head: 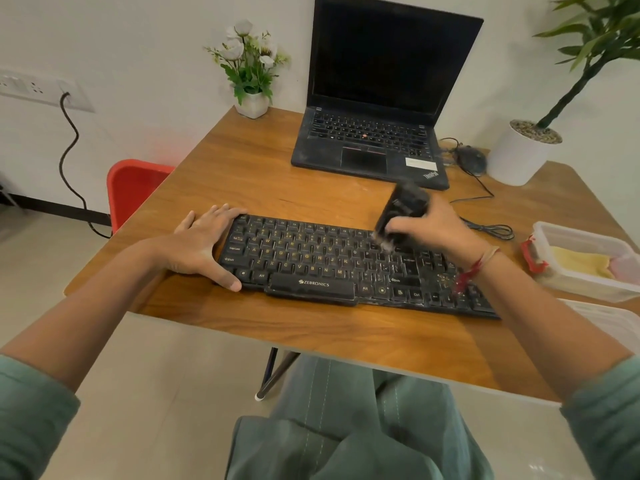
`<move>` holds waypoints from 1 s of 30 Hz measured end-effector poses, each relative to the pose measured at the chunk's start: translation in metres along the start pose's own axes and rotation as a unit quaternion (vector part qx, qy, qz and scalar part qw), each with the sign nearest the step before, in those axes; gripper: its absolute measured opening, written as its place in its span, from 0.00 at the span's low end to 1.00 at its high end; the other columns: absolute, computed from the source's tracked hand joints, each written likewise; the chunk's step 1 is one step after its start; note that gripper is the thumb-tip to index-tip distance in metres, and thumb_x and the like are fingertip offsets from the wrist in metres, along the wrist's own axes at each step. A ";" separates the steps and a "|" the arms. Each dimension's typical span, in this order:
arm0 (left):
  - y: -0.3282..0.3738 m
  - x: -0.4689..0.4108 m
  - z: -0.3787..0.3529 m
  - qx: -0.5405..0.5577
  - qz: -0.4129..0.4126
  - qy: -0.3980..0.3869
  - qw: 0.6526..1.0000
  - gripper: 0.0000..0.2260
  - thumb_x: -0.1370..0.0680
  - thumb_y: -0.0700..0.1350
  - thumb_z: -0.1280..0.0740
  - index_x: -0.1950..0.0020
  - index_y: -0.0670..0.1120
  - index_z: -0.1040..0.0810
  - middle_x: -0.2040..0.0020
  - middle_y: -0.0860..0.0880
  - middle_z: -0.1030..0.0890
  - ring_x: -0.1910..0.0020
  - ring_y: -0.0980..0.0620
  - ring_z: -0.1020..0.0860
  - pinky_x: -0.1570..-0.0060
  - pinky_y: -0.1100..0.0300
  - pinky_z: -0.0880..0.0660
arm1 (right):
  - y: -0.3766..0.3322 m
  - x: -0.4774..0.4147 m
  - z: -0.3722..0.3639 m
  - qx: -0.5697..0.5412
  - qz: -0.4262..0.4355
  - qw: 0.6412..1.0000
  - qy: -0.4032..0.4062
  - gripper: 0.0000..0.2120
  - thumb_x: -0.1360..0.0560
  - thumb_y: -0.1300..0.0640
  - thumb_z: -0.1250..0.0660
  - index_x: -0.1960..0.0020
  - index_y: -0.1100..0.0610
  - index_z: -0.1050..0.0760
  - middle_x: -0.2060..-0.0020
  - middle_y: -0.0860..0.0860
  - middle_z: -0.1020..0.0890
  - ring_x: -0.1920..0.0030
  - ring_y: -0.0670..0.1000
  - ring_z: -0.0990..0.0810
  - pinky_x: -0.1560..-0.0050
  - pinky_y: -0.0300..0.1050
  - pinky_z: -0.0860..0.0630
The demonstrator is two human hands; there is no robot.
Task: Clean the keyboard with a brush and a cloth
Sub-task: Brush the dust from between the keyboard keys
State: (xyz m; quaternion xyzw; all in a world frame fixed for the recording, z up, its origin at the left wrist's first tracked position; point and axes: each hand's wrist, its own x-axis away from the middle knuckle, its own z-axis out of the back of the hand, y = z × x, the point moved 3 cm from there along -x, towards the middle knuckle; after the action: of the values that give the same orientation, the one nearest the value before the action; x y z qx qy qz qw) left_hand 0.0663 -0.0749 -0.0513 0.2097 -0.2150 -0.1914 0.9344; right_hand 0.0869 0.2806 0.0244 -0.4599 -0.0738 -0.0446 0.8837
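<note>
A black keyboard (332, 265) with yellow letters lies across the wooden table (263, 174), and crumbs show on its right part. My left hand (204, 242) holds its left end, fingers over the far edge and thumb at the near corner. My right hand (433, 225) grips a black brush (403, 206), blurred, its pale bristles touching the keys right of the middle. A yellow cloth (578, 263) lies folded in a clear plastic box (585, 285) at the right edge.
An open black laptop (374, 133) stands at the back, with a black mouse (471, 157) and its cable beside it. A small flower pot (252, 102) and a large white plant pot (519, 157) sit at the far corners. A red chair (133, 188) is at the left.
</note>
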 end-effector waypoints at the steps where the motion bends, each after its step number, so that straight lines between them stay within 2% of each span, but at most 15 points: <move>1: 0.000 0.000 0.000 0.001 -0.001 0.002 1.000 0.64 0.56 0.81 0.33 0.25 0.64 0.57 0.20 0.53 0.56 0.23 0.55 0.62 0.27 0.48 0.69 | 0.002 -0.005 0.010 0.013 -0.005 0.999 0.042 0.11 0.32 0.60 0.26 0.54 0.55 0.26 0.57 0.51 0.18 0.54 0.52 0.18 0.56 0.45 0.20; 3: -0.002 0.000 -0.001 0.004 -0.002 0.006 1.000 0.63 0.55 0.80 0.33 0.26 0.66 0.58 0.20 0.53 0.56 0.23 0.56 0.62 0.27 0.47 0.69 | 0.002 -0.004 0.013 0.068 0.006 0.995 0.072 0.12 0.32 0.57 0.26 0.53 0.54 0.26 0.57 0.50 0.19 0.54 0.51 0.20 0.58 0.42 0.22; 5: -0.003 -0.001 -0.001 0.001 0.001 0.007 1.000 0.63 0.55 0.80 0.32 0.26 0.66 0.58 0.20 0.53 0.56 0.23 0.56 0.62 0.27 0.48 0.69 | 0.001 0.006 -0.004 0.073 0.019 0.997 0.026 0.12 0.33 0.57 0.26 0.51 0.57 0.24 0.57 0.52 0.18 0.56 0.51 0.18 0.62 0.42 0.21; 8: -0.002 -0.002 -0.001 -0.006 0.003 0.009 1.000 0.61 0.54 0.79 0.32 0.29 0.69 0.59 0.20 0.54 0.57 0.23 0.56 0.62 0.27 0.49 0.69 | 0.002 0.022 -0.017 0.036 0.017 0.998 -0.055 0.10 0.32 0.58 0.25 0.54 0.52 0.25 0.59 0.50 0.17 0.60 0.48 0.19 0.67 0.38 0.24; 9: -0.002 -0.002 -0.001 -0.005 0.004 0.008 1.000 0.60 0.55 0.79 0.32 0.30 0.69 0.60 0.20 0.53 0.57 0.23 0.56 0.62 0.27 0.49 0.69 | 0.005 0.018 -0.011 0.026 0.011 0.999 -0.046 0.11 0.32 0.58 0.26 0.53 0.51 0.26 0.59 0.50 0.18 0.60 0.47 0.19 0.67 0.37 0.25; 11: -0.002 -0.002 -0.001 -0.002 0.005 0.007 1.000 0.60 0.55 0.80 0.33 0.30 0.69 0.60 0.20 0.53 0.57 0.23 0.56 0.62 0.27 0.49 0.69 | 0.008 0.009 0.007 0.021 0.003 0.999 0.030 0.11 0.31 0.58 0.26 0.53 0.53 0.27 0.60 0.48 0.19 0.61 0.45 0.19 0.67 0.36 0.25; 13: -0.003 -0.002 -0.001 -0.001 0.004 0.009 1.000 0.61 0.55 0.80 0.32 0.29 0.69 0.59 0.20 0.53 0.57 0.23 0.56 0.62 0.27 0.49 0.69 | 0.005 0.007 0.012 0.073 0.007 0.993 0.097 0.13 0.33 0.55 0.26 0.51 0.56 0.26 0.60 0.49 0.20 0.59 0.47 0.20 0.63 0.40 0.22; 14: -0.003 -0.002 -0.001 -0.002 0.003 0.009 1.000 0.62 0.55 0.80 0.32 0.28 0.68 0.59 0.20 0.53 0.57 0.23 0.56 0.62 0.27 0.49 0.69 | 0.004 0.009 0.004 0.095 0.016 0.991 0.092 0.14 0.33 0.54 0.26 0.53 0.56 0.25 0.60 0.50 0.20 0.59 0.49 0.21 0.61 0.42 0.21; 17: -0.002 -0.002 -0.001 -0.007 0.003 0.007 1.000 0.63 0.56 0.81 0.33 0.27 0.67 0.58 0.20 0.53 0.57 0.23 0.56 0.62 0.27 0.49 0.69 | -0.006 0.031 -0.033 0.163 0.092 0.982 -0.005 0.12 0.33 0.54 0.26 0.64 0.60 0.27 0.69 0.54 0.22 0.68 0.53 0.24 0.68 0.44 0.27; 19: -0.002 -0.002 -0.001 -0.005 0.004 0.005 1.000 0.64 0.56 0.81 0.34 0.26 0.65 0.58 0.20 0.53 0.57 0.23 0.56 0.62 0.27 0.49 0.69 | -0.009 0.036 -0.037 0.125 0.099 0.986 -0.044 0.11 0.32 0.57 0.26 0.60 0.64 0.24 0.66 0.59 0.19 0.67 0.54 0.22 0.66 0.48 0.25; 21: -0.002 -0.002 -0.001 -0.009 0.004 0.002 1.000 0.65 0.56 0.81 0.34 0.25 0.64 0.58 0.20 0.53 0.57 0.23 0.56 0.62 0.27 0.48 0.69 | -0.010 0.029 -0.025 0.127 0.084 0.988 -0.002 0.12 0.32 0.57 0.26 0.56 0.64 0.22 0.62 0.58 0.18 0.64 0.52 0.21 0.64 0.47 0.23; 23: -0.002 -0.002 -0.001 -0.010 0.004 0.001 1.000 0.65 0.56 0.81 0.34 0.25 0.64 0.58 0.20 0.53 0.57 0.23 0.56 0.62 0.27 0.49 0.69 | -0.009 0.022 -0.016 0.144 0.075 0.985 0.066 0.13 0.32 0.55 0.27 0.56 0.64 0.22 0.63 0.57 0.18 0.65 0.50 0.22 0.67 0.42 0.27; 24: -0.003 -0.002 -0.002 -0.010 0.004 0.001 1.000 0.65 0.56 0.81 0.34 0.25 0.64 0.58 0.20 0.53 0.57 0.23 0.56 0.62 0.27 0.49 0.69 | -0.010 0.025 -0.021 0.144 0.076 0.985 0.064 0.13 0.32 0.55 0.27 0.56 0.64 0.23 0.64 0.56 0.19 0.66 0.49 0.23 0.69 0.40 0.28; 28: -0.003 -0.001 -0.002 -0.005 0.010 0.011 1.000 0.61 0.56 0.81 0.33 0.30 0.70 0.59 0.20 0.53 0.57 0.23 0.56 0.62 0.26 0.48 0.68 | -0.016 0.048 -0.054 0.061 0.080 0.990 -0.097 0.09 0.32 0.59 0.26 0.55 0.60 0.22 0.64 0.51 0.18 0.66 0.47 0.21 0.67 0.36 0.25; 30: -0.003 -0.001 -0.001 -0.004 0.010 0.010 1.000 0.60 0.56 0.81 0.33 0.31 0.71 0.59 0.20 0.53 0.57 0.23 0.56 0.62 0.26 0.48 0.68 | -0.017 0.044 -0.048 0.038 0.076 0.992 -0.097 0.09 0.32 0.60 0.26 0.53 0.57 0.23 0.62 0.49 0.18 0.62 0.47 0.20 0.67 0.34 0.25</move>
State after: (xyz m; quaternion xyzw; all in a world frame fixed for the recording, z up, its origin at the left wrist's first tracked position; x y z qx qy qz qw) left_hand 0.0650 -0.0761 -0.0540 0.2057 -0.2073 -0.1812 0.9391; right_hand 0.1321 0.2310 0.0186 -0.4323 -0.1254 0.0706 0.8902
